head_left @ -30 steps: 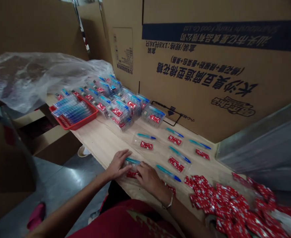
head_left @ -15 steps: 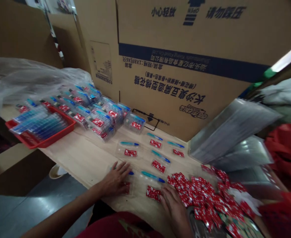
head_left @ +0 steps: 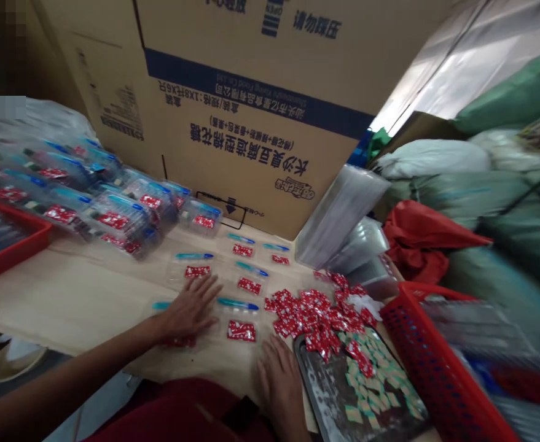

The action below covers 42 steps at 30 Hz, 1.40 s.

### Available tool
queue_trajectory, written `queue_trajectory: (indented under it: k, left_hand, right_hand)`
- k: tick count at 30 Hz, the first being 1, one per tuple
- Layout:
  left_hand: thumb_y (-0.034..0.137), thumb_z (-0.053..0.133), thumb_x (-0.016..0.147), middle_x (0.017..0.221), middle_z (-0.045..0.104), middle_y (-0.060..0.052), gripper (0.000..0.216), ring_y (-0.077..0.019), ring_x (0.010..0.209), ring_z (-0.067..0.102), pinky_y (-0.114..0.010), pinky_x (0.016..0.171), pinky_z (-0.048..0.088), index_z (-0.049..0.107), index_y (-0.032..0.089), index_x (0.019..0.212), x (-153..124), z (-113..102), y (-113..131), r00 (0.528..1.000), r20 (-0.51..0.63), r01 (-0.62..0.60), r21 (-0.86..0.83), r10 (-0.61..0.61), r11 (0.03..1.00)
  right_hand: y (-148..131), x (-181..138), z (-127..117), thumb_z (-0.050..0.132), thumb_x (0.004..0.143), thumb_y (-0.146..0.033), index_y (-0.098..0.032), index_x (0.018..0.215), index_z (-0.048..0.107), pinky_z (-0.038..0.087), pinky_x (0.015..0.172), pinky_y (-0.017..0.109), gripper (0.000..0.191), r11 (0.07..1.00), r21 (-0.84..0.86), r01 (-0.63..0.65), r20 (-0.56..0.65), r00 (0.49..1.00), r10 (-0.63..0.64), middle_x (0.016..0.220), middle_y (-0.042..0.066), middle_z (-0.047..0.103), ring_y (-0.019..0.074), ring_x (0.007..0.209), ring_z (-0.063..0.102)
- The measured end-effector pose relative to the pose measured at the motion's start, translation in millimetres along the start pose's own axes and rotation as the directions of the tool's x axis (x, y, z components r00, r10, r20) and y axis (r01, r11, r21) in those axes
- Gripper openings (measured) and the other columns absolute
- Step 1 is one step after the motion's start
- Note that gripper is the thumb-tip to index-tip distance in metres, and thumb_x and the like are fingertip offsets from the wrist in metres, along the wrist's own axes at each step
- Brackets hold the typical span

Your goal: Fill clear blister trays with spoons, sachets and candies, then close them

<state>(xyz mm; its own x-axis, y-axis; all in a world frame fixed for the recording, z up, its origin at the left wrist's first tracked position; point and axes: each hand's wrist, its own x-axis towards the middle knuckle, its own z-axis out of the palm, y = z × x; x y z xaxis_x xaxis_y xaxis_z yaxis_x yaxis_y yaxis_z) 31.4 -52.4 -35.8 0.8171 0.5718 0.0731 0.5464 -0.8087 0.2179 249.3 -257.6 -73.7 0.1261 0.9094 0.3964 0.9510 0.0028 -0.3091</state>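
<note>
Metal tray (head_left: 320,393) holds red sachets (head_left: 357,362), green packets (head_left: 371,387); left hand (head_left: 189,310) and right hand (head_left: 279,383) spread on wooden tabletop (head_left: 67,301).

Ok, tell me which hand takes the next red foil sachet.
Probably the right hand: it lies beside the heap of red foil sachets, while the left hand sits farther off.

A large cardboard carton (head_left: 251,123) with a blue band and upside-down Chinese print stands at the back. Clear plastic sleeves (head_left: 341,215) lean at its corner, beside bulging green sacks (head_left: 458,196), a crumpled red bag (head_left: 412,236) and a red plastic basket (head_left: 435,362).
</note>
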Motion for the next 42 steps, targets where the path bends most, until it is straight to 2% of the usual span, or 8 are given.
queue_trajectory:
  k: [4, 8, 12, 17, 23, 28, 36, 42]
  left_hand:
    - [0.051, 0.045, 0.084, 0.15, 0.029, -0.016, 0.064, -0.0329, 0.138, 0.024, -0.057, 0.109, 0.018, 0.037, 0.02, 0.14, 0.1, 10.2, 27.3, 0.991, 0.119, -0.066, -0.018, 0.068, 0.998]
    - [0.05, 0.051, 0.08, 0.15, 0.029, -0.014, 0.065, -0.0334, 0.138, 0.025, -0.058, 0.108, 0.02, 0.04, 0.023, 0.138, -0.2, 17.0, 30.5, 0.993, 0.099, -0.061, -0.026, 0.063, 0.998]
    - [0.046, 0.06, 0.074, 0.15, 0.03, -0.009, 0.071, -0.0328, 0.138, 0.025, -0.057, 0.108, 0.022, 0.037, 0.03, 0.139, -1.5, 28.4, 20.8, 0.989, 0.069, -0.125, -0.045, 0.128, 0.991]
    - [0.045, 0.061, 0.072, 0.15, 0.031, -0.009, 0.072, -0.0338, 0.138, 0.025, -0.059, 0.108, 0.021, 0.038, 0.03, 0.139, 7.4, 31.0, 28.9, 0.988, 0.028, -0.151, -0.015, 0.152, 0.988]
    - [0.027, 0.059, 0.072, 0.151, 0.026, -0.013, 0.077, -0.0325, 0.137, 0.026, -0.055, 0.108, 0.026, 0.028, 0.023, 0.143, 67.0, 21.8, 106.9, 0.95, 0.184, -0.252, -0.035, 0.254, 0.967]
    - [0.016, 0.059, 0.066, 0.145, 0.032, -0.025, 0.076, -0.0402, 0.128, 0.038, -0.054, 0.099, 0.038, 0.036, 0.012, 0.139, 133.6, 33.1, 157.4, 0.959, 0.207, -0.194, -0.007, 0.192, 0.981]
    - [0.005, 0.045, 0.076, 0.115, 0.061, -0.019, 0.043, -0.0308, 0.109, 0.056, -0.042, 0.091, 0.046, 0.056, 0.009, 0.116, 200.9, 44.3, 171.9, 0.95, 0.205, -0.208, -0.148, 0.236, 0.967]
    - [0.009, 0.05, 0.076, 0.131, 0.052, -0.014, 0.054, -0.0231, 0.119, 0.05, -0.033, 0.101, 0.04, 0.043, 0.012, 0.13, 212.6, 35.3, 169.0, 0.953, 0.15, -0.221, -0.249, 0.263, 0.943]
  right_hand:
    - [25.0, -38.6, -25.6, 0.041, 0.089, -0.02, -0.025, 0.106, 0.062, 0.046, 0.091, 0.047, 0.027, 0.997, -0.009, -0.078, -0.104, 0.992, 0.076, 0.115, 0.009, 0.064, 0.0261, 0.11, 0.056]
    - [56.3, -56.3, -45.0, 0.041, 0.089, -0.023, -0.023, 0.1, 0.064, 0.048, 0.086, 0.046, 0.025, 0.959, -0.086, -0.271, -0.191, 0.949, 0.251, 0.102, 0.011, 0.068, 0.027, 0.098, 0.061]
    - [78.0, -55.4, -43.7, 0.039, 0.087, -0.019, -0.023, 0.091, 0.067, 0.053, 0.072, 0.036, 0.028, 0.954, -0.132, -0.27, -0.083, 0.962, 0.261, 0.091, 0.009, 0.069, 0.0238, 0.082, 0.065]
    - [95.6, -37.9, -43.0, 0.037, 0.089, -0.023, -0.021, 0.096, 0.065, 0.052, 0.079, 0.036, 0.029, 0.934, -0.098, -0.344, -0.087, 0.938, 0.336, 0.098, 0.01, 0.067, 0.0235, 0.092, 0.064]
    - [110.3, 8.3, -57.0, 0.054, 0.072, -0.018, -0.013, 0.131, 0.048, 0.043, 0.098, 0.038, 0.059, 0.896, -0.146, -0.42, 0.014, 0.905, 0.426, 0.128, 0.015, 0.053, 0.0289, 0.118, 0.051]
    - [108.2, 35.1, -62.9, 0.053, 0.069, -0.011, -0.013, 0.127, 0.053, 0.045, 0.091, 0.036, 0.057, 0.864, -0.22, -0.452, 0.069, 0.877, 0.476, 0.118, 0.016, 0.059, 0.029, 0.111, 0.055]
    - [113.9, 64.0, -78.2, 0.052, 0.07, -0.007, -0.014, 0.095, 0.068, 0.046, 0.074, 0.026, 0.03, 0.816, -0.23, -0.531, 0.135, 0.813, 0.567, 0.09, 0.01, 0.07, 0.0222, 0.085, 0.066]
    - [142.4, 92.8, -95.5, 0.048, 0.081, -0.015, -0.015, 0.124, 0.053, 0.04, 0.092, 0.027, 0.043, 0.84, -0.144, -0.523, 0.002, 0.849, 0.528, 0.125, 0.012, 0.057, 0.0209, 0.112, 0.055]
